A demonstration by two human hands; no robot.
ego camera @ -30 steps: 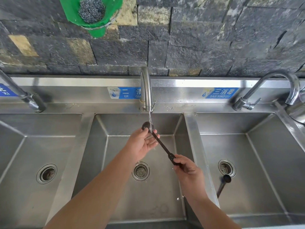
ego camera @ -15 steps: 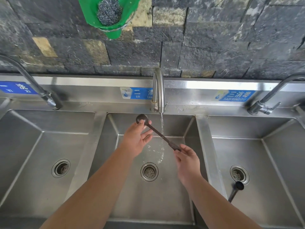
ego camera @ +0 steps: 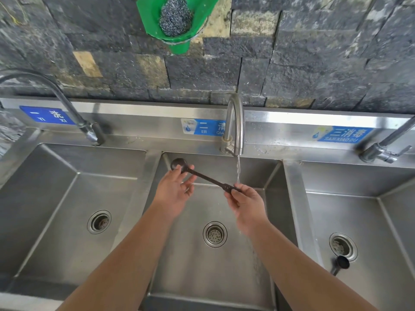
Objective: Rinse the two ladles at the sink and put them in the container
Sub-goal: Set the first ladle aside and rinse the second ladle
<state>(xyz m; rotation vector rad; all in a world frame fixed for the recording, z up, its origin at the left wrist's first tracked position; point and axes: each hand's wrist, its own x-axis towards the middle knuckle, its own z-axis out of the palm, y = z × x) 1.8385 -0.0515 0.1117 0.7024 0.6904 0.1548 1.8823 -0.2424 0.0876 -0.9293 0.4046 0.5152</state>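
- Head view: the ladle [ego camera: 203,176] has swung out from under the stream since the earlier frame; its bowl now sits left of the falling water [ego camera: 238,169], which instead runs down onto the right hand [ego camera: 247,204].
- The right hand is clamped on the handle's end, fingers curled round it, just under the middle faucet [ego camera: 235,124].
- The left hand [ego camera: 175,189] has loosened: its fingertips [ego camera: 179,170] touch the ladle's neck just below the bowl, the other fingers spread apart and not closed round it.
- The ladle spans the gap between both hands, over the middle basin [ego camera: 226,277], tilted with the bowl higher and farther from the person.
- The second ladle [ego camera: 340,265] lies in the right basin [ego camera: 370,232], well to the right of the right hand, bowl just beside that drain.
- Above the hands, a green holder [ego camera: 152,14] on the stone wall holds a ball of steel wool [ego camera: 175,16].
- The left basin [ego camera: 56,209] lies left of the left hand.
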